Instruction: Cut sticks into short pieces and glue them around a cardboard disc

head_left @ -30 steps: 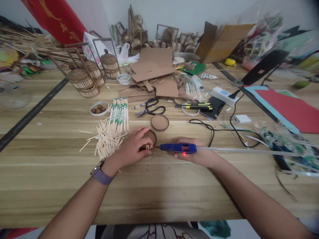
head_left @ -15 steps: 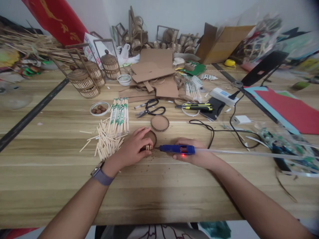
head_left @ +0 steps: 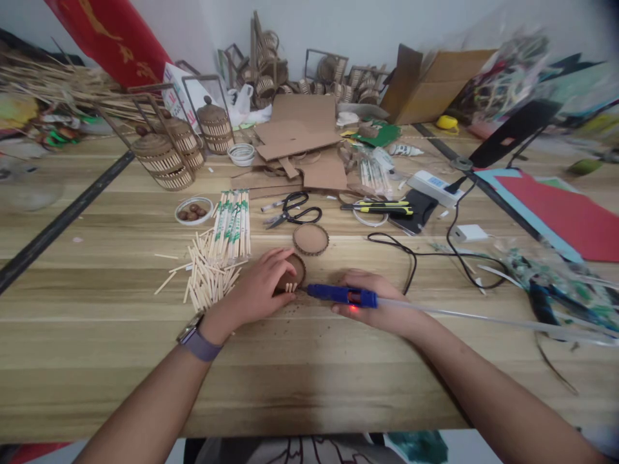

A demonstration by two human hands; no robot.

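With thumb and fingers curled round its left side, my left hand (head_left: pixel 256 283) grips a small round cardboard base (head_left: pixel 298 265) on the table. A few short wooden sticks (head_left: pixel 291 287) stand on the base's near edge, by my thumb. My right hand (head_left: pixel 380 303) is wrapped round a blue hot glue gun (head_left: pixel 338 294), whose red light glows. The gun's nozzle points left, close beside the sticks; whether it touches is too small to tell. A long clear glue stick (head_left: pixel 474 321) trails from its back. Just beyond lies a second cardboard disc (head_left: pixel 311 239) with a ridged rim.
Cut sticks (head_left: pixel 207 277) lie heaped left of my left hand, below wrapped chopsticks (head_left: pixel 232 225). Black-handled scissors (head_left: pixel 300 209), a yellow cutter (head_left: pixel 384 207) and a black cable (head_left: pixel 411 258) lie beyond. Lidded stick baskets (head_left: pixel 162 161) and cardboard sheets (head_left: pixel 300 125) stand farther back.
The glue gun's nozzle has shifted slightly right, away from the sticks, and its back end has dipped. The glue stick's tail has swung nearer to me. My left hand has barely moved.
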